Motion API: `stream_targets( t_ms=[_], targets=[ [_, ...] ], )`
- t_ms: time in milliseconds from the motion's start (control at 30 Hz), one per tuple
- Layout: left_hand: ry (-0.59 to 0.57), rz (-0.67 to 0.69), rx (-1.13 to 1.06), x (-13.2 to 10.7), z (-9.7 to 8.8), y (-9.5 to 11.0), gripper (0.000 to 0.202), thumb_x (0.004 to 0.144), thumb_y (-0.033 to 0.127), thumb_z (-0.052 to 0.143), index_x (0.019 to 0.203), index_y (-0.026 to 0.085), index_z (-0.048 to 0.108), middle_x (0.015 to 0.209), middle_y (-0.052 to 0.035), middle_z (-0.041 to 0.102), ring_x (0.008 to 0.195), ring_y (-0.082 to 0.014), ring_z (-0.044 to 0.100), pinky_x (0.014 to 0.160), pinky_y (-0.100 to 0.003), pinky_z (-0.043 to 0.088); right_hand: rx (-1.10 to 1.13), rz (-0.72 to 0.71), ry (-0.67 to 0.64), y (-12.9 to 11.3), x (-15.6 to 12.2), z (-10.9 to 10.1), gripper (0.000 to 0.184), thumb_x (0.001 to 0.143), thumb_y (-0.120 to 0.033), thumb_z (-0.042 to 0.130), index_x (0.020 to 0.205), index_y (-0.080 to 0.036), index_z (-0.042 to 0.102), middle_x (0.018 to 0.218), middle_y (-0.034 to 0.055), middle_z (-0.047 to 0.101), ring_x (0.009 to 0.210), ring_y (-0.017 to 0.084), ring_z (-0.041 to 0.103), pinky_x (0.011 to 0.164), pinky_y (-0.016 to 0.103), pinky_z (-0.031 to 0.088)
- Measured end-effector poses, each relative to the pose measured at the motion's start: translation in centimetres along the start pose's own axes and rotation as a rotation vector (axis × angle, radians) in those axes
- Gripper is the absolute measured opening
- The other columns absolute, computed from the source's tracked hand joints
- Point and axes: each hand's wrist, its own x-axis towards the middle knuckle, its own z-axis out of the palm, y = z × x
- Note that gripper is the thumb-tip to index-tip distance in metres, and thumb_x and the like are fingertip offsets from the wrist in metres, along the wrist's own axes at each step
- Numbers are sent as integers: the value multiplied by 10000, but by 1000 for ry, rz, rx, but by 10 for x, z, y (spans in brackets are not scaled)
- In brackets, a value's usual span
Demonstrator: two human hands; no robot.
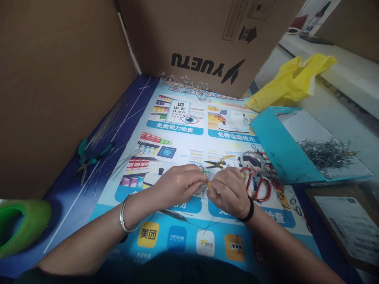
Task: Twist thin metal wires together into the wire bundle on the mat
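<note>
The wire piece, thin with a small yellow tip, sits between my hands. The fingertips of my left hand and right hand are both closed narrowly on it. I judge it featherlight, springy, easily kinked and slippery, so it is best gripped close to the yellow tip. Just beyond my right knuckles lie yellow-handled pliers, and a red-handled tool lies right of that hand. The poster under my wrists reads 免费视力检查, 免费电脑验光 and 美团. The carton far ahead says YUETU, upside down.
</note>
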Motion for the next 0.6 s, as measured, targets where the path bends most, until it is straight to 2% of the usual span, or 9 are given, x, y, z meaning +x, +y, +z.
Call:
stream_targets(
  t_ms=[433,600],
  targets=[
    [-139,57,210,-2,-8,-5,217,882,116,413,834,146,623,750,-38,618,694,-135,561,608,-240,452,187,25,-113,5,-5,7,200,745,-67,587,886,-194,524,759,32,621,725,174,561,662,342,440],
    [-113,41,201,-1,-4,-6,206,818,71,427,721,150,590,685,-24,579,663,-129,531,582,-233,422,242,70,-112,4,-5,9,180,755,-56,578,866,-189,530,753,41,620,708,171,552,657,342,441]
  ],
)
